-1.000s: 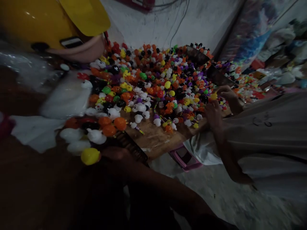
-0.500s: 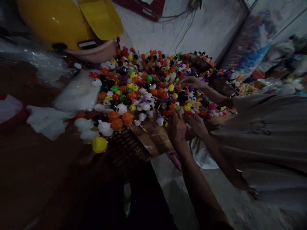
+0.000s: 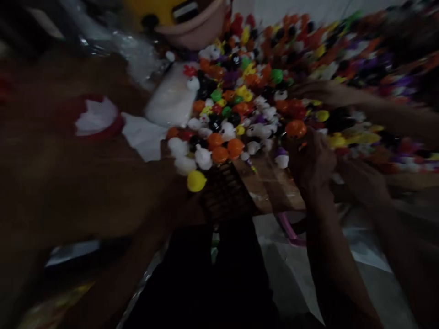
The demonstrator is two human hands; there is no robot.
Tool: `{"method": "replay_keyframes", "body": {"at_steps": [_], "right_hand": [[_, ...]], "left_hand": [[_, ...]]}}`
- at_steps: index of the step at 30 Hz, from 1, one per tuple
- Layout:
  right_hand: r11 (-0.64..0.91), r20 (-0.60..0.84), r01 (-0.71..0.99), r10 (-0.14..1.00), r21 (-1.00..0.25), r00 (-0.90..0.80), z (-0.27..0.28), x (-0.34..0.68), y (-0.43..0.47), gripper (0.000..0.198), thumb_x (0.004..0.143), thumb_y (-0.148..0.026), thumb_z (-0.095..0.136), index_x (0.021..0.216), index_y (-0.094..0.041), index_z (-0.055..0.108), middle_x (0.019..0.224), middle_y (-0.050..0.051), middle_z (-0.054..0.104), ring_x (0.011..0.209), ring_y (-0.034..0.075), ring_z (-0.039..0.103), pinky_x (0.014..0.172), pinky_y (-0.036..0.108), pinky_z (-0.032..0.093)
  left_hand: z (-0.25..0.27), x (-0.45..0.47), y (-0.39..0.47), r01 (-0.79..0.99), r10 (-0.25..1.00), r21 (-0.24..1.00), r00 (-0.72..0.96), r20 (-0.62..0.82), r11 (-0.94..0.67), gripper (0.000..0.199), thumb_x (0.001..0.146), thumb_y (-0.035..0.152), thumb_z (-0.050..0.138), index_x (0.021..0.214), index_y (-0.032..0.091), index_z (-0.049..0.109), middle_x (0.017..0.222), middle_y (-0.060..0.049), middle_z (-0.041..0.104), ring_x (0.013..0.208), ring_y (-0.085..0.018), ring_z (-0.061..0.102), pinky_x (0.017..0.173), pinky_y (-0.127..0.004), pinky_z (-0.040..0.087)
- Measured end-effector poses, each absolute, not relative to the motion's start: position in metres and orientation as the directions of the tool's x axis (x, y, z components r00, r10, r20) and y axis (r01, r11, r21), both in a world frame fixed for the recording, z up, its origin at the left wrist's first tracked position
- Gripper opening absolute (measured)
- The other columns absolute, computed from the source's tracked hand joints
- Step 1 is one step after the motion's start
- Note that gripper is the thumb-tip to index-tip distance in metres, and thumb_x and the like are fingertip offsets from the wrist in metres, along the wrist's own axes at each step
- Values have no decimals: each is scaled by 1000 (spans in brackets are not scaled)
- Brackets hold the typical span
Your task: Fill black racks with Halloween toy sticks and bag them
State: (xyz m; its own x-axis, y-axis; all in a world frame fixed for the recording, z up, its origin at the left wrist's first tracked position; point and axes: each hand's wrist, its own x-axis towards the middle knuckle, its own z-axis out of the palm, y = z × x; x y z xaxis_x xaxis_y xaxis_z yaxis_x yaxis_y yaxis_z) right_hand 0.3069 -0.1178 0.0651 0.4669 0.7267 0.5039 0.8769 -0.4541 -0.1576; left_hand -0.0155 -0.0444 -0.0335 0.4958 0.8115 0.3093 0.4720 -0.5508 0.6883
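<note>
My right hand [image 3: 317, 160] is at the front edge of the toy pile, its fingers closed around a small orange pumpkin-like toy [image 3: 295, 129] that shows above the fingertips. Just left of it, a purple-and-white toy [image 3: 281, 158] lies on the table. My left hand [image 3: 183, 198] is in deep shadow beside a round yellow toy [image 3: 196, 181]; its fingers do not show clearly, nor whether they touch that toy. Orange toys [image 3: 220, 155] and white toys [image 3: 203, 157] sit together behind the yellow one, by a dark slotted tray [image 3: 228, 192].
A co-worker's one hand [image 3: 318, 92] reaches over the pile, the other [image 3: 365, 183] is right of mine. A filled plastic bag [image 3: 171, 103], white paper [image 3: 146, 139] and a red bowl [image 3: 118, 123] lie left. Behind stands a pink basin [image 3: 197, 29].
My view has swung left and closer, so the scene sits further right. The orange toy now stands out above my right fingertips. The yellow toy keeps its place beside the white ones.
</note>
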Motion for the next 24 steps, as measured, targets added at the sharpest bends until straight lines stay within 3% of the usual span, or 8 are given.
{"method": "replay_keyframes", "body": {"at_steps": [3, 5, 8, 11, 13, 16, 20, 24], "right_hand": [[-262, 393, 947, 863, -187, 316, 56, 257, -128, 37, 101, -41, 52, 129, -22, 66, 110, 13, 74, 90, 26, 70, 69, 33, 49], [-222, 261, 950, 925, -220, 277, 45, 231, -135, 32, 102, -40, 52, 125, -25, 68, 106, 11, 74, 85, 25, 70, 68, 33, 49], [-325, 93, 921, 932, -217, 351, 31, 212, -142, 30, 103, -37, 54, 127, -28, 68, 106, 11, 73, 80, 24, 70, 69, 35, 51], [-405, 23, 894, 909, -192, 416, 31, 208, -146, 45, 98, -34, 61, 143, -28, 59, 120, 14, 71, 89, 28, 71, 76, 41, 55], [-399, -22, 896, 915, -197, 402, 36, 206, -150, 52, 98, -28, 59, 149, -23, 52, 127, 16, 68, 100, 30, 70, 85, 43, 56], [-411, -93, 892, 912, -188, 400, 40, 202, -152, 43, 99, -16, 49, 142, -13, 57, 126, 18, 67, 104, 27, 68, 91, 39, 55], [-428, -66, 884, 904, -190, 423, 30, 206, -152, 32, 98, -15, 42, 110, -11, 72, 108, 17, 70, 84, 23, 67, 79, 37, 54], [-308, 206, 845, 881, -437, 427, 20, 208, -161, 17, 91, -24, 56, 95, -18, 71, 90, 11, 71, 74, 24, 65, 71, 38, 54]], "left_hand": [[-34, -25, -43, 480, 812, 680, 490, 316, -554, 22, 95, 34, 71, 112, 21, 76, 109, -6, 78, 100, -25, 73, 92, -36, 61], [-34, -22, -39, 403, 787, 710, 505, 354, -578, 17, 94, 28, 70, 107, 21, 78, 106, -6, 79, 98, -23, 74, 92, -34, 60], [-34, -16, -34, 348, 782, 743, 508, 362, -571, 15, 94, 27, 70, 103, 21, 80, 107, -6, 80, 97, -21, 74, 94, -34, 60], [-34, -15, -32, 375, 793, 747, 517, 323, -549, 17, 93, 33, 72, 103, 21, 80, 110, -6, 80, 101, -22, 74, 96, -34, 59], [-34, -16, -33, 402, 798, 743, 529, 289, -535, 17, 92, 33, 72, 101, 21, 81, 107, -5, 81, 100, -22, 75, 95, -32, 59], [-34, -16, -36, 429, 807, 734, 526, 270, -526, 19, 90, 30, 71, 103, 19, 80, 103, -5, 82, 97, -22, 76, 92, -32, 59], [-33, -17, -38, 446, 803, 710, 520, 291, -545, 20, 94, 33, 67, 101, 19, 79, 103, -7, 81, 100, -24, 75, 95, -34, 58], [-30, -20, -39, 380, 745, 675, 539, 394, -632, 19, 99, 30, 63, 102, 20, 79, 109, -7, 80, 107, -23, 73, 99, -34, 58]]}}
